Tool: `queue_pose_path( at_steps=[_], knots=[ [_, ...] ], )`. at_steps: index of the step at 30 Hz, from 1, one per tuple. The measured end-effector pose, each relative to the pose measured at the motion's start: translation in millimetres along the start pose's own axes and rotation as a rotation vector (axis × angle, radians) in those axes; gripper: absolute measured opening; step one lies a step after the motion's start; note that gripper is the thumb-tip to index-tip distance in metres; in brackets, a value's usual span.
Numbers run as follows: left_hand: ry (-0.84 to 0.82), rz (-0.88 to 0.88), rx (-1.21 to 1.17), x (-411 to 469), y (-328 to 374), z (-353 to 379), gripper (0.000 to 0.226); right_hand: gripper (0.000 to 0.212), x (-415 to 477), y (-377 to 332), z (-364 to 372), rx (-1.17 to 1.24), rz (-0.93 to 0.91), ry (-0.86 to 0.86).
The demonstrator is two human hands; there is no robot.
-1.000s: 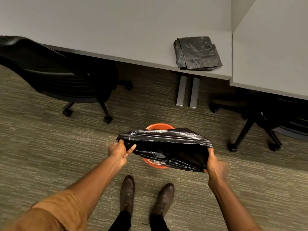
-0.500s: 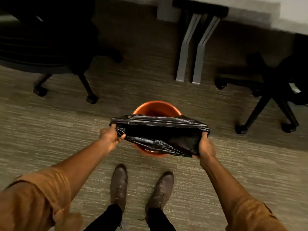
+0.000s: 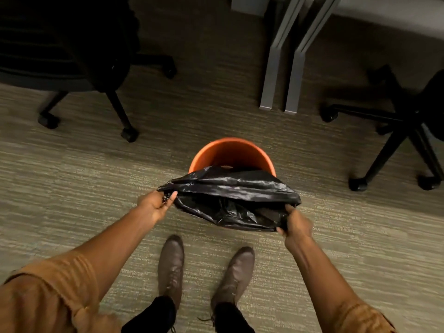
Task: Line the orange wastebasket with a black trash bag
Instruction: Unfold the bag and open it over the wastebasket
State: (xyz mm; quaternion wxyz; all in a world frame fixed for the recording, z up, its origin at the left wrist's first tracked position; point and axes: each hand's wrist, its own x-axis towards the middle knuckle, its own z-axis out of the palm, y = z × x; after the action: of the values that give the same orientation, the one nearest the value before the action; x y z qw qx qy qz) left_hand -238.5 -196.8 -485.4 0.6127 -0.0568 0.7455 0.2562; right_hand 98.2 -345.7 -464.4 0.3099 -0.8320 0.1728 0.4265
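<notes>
An orange wastebasket (image 3: 230,150) stands on the carpet in front of my feet, its far rim and inner wall showing. A black trash bag (image 3: 230,200) is stretched open above its near half, hiding the near rim. My left hand (image 3: 155,205) pinches the bag's left edge. My right hand (image 3: 294,224) grips the bag's right edge, lower and closer to me. The bag's mouth faces up toward me and part of the bag hangs into the basket.
A black office chair (image 3: 72,56) on castors stands at the far left. Another chair base (image 3: 394,131) is at the right. Grey desk legs (image 3: 281,61) rise behind the wastebasket. My brown shoes (image 3: 204,267) are just below the bag.
The view has tilted down, so the desk top and the spare folded bag have left the frame. The bag has dropped lower over the wastebasket, and its mouth is spread wider.
</notes>
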Motion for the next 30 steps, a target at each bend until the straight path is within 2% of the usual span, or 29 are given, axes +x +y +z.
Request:
queue_pose_path(
  at_steps=[4, 9, 14, 18, 22, 25, 30],
  knots=[
    [-0.068, -0.048, -0.092, 6.0, -3.2, -4.4, 0.018, 0.021, 2.6, 14.6, -4.3, 0.128, 0.097, -0.023],
    [-0.086, 0.071, 0.284, 10.4, -19.4, -5.7, 0.027, 0.046, 12.3, 30.2, -4.9, 0.122, 0.131, -0.09],
    [-0.093, 0.128, 0.366, 26.9, -35.4, -4.1, 0.036, 0.06, 24.2, 36.9, 2.8, 0.029, 0.105, -0.125],
    [-0.145, 0.119, 0.402, 41.8, -48.0, -2.8, 0.041, 0.055, 35.7, 41.4, 6.6, 0.042, 0.102, -0.15],
    [-0.197, 0.163, 0.301, 50.6, -49.3, 6.9, 0.036, 0.038, 49.9, 35.5, 12.9, 0.154, 0.043, -0.206],
    [-0.245, 0.194, 0.236, 50.5, -41.3, 21.9, 0.036, 0.027, 59.3, 19.3, 19.7, 0.219, 0.0, -0.252],
    [-0.313, 0.195, 0.236, 58.7, -21.8, 49.7, 0.038, 0.024, 68.4, -19.6, 33.1, 0.254, -0.024, -0.355]
  ],
)
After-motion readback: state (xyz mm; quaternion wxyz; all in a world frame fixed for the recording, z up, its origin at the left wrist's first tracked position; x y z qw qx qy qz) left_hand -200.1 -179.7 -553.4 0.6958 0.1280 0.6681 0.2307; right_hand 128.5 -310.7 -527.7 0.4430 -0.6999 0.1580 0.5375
